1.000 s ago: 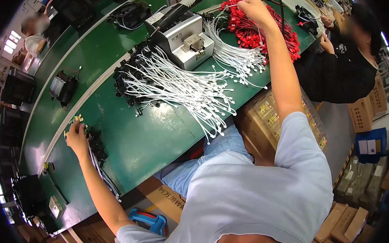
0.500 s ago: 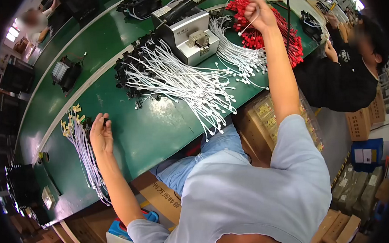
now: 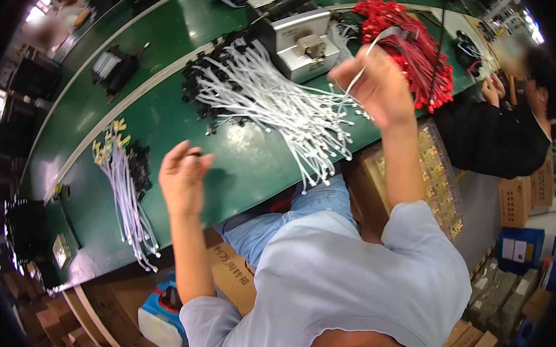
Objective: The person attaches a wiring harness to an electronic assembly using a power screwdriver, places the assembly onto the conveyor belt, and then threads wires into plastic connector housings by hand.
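My left hand is above the green table, its thumb and fingers pinching a small black part. My right hand is raised near the table's right side, slightly blurred, and holds a white cable that loops out from its fingers. Below and left of it lies a big bundle of white cables with small white end plugs and black connectors at the far end. Beyond the right hand is a heap of red-ended cables.
A silver machine stands behind the white bundle. Lilac-white cables with yellow ends lie at left, beside a pile of small black parts. A black device sits farther back. A co-worker in black sits at right.
My right hand has drawn back from the red heap toward me, bringing the white cable along. My left hand has moved right, away from the pile of small black parts.
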### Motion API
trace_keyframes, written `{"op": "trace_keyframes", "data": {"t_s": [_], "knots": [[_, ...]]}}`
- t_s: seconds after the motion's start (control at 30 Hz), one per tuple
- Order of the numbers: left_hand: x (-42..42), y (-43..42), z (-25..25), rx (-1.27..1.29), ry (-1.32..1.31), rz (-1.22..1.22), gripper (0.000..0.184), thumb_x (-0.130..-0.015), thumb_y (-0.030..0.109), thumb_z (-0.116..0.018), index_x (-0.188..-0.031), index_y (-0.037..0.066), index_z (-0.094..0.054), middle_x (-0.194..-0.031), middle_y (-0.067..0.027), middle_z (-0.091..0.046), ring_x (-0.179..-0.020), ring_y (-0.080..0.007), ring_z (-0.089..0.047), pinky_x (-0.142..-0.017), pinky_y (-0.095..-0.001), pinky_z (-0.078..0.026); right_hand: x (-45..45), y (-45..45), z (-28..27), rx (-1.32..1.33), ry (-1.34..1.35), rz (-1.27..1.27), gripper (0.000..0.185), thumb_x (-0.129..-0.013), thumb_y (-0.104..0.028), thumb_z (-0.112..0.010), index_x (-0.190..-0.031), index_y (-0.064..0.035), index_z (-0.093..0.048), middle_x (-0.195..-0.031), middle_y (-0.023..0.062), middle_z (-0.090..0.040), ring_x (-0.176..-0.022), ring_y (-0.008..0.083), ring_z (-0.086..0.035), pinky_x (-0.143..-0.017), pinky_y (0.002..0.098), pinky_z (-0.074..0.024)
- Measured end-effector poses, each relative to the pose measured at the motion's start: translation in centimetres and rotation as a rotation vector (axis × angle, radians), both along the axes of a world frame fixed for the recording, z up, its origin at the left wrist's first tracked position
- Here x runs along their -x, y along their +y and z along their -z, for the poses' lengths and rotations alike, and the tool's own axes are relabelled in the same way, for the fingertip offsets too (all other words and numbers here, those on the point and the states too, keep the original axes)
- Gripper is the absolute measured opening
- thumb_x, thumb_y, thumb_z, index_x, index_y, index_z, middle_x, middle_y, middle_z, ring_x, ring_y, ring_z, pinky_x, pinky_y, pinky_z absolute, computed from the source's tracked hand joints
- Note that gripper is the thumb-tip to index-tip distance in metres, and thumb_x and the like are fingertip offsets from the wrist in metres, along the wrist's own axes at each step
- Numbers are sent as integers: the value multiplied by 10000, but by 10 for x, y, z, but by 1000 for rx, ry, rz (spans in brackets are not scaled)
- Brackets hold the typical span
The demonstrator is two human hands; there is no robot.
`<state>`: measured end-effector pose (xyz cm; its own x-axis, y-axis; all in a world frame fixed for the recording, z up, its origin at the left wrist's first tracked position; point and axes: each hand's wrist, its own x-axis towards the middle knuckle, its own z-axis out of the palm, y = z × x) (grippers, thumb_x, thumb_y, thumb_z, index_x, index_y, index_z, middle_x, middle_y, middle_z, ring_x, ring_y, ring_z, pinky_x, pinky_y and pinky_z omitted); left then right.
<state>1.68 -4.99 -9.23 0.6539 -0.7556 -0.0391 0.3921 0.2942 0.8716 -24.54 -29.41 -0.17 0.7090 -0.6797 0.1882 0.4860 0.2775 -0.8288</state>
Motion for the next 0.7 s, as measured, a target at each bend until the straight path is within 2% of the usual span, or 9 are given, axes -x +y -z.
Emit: {"op": "trace_keyframes", "data": {"t_s": [0.07,0.13,0.2,0.23,0.3,0.37,0.4,0.6,0.7], "knots": [[41,-9,-24,-71,-166,-31,351,-821,-37,-581,-1166,-29,-514,-951,-126,-587,-823,-258,-651,-740,-355,-567,-31,62,22,42,104,-52,63,-837,-54,-616,-899,-41,-625,-990,154,-631,-912,218,-614,-775,330,-495],[70,-14,-26,-95,-212,18,445,-836,-23,-579,-1256,-4,-435,-952,-121,-588,-847,-243,-639,-729,-332,-564,-55,98,50,281,-30,-191,90,-784,-24,-663,-871,-40,-652,-1022,131,-588,-866,186,-586,-740,295,-466],[87,-11,-30,-114,41,89,514,-855,15,-593,-1312,27,-359,-949,-111,-596,-640,-162,-601,-561,-263,-529,-71,122,55,-43,79,-353,82,-777,-24,-684,-856,-40,-668,-1040,91,-548,-823,129,-549,-696,262,-438],[86,-5,-26,-123,44,76,514,-855,15,-593,-1312,27,-359,-949,-111,-596,-640,-162,-601,-561,-263,-529,-81,123,67,248,103,-331,112,-820,-13,-654,-925,-7,-616,-929,55,-578,-790,117,-601,-689,243,-489],[79,12,-11,-108,423,237,566,-867,58,-610,-1341,48,-300,-920,-110,-605,-439,-96,-457,-387,-212,-381,-88,129,78,167,102,-346,105,-827,-22,-647,-926,-8,-615,-880,41,-580,-772,111,-598,-670,240,-487],[72,26,-4,-178,384,117,573,-867,68,-618,-1341,50,-297,-916,-115,-611,-398,-85,-402,-358,-208,-315,-97,125,85,92,225,-221,99,-815,-60,-668,-885,-31,-604,-723,-12,-527,-635,80,-493,-586,207,-406],[69,34,-1,-243,343,6,581,-866,79,-626,-1341,52,-293,-912,-120,-617,-356,-73,-348,-329,-205,-250,-96,116,83,-119,186,-273,82,-834,-81,-643,-875,-37,-587,-686,-5,-525,-569,74,-462,-512,217,-370],[58,85,17,-309,185,-278,588,-851,42,-629,-1330,0,-290,-861,-132,-620,-406,-62,-402,-336,-191,-305,-96,86,68,-79,272,-345,118,-855,-112,-614,-885,-8,-568,-619,0,-501,-505,73,-430,-480,223,-351],[51,99,33,-461,95,-374,571,-796,-53,-625,-1301,-12,-361,-891,-121,-624,-509,-76,-485,-387,-205,-377,-98,78,59,289,492,-499,145,-872,-126,-593,-819,8,-604,-634,16,-535,-536,83,-499,-510,225,-397]]}}
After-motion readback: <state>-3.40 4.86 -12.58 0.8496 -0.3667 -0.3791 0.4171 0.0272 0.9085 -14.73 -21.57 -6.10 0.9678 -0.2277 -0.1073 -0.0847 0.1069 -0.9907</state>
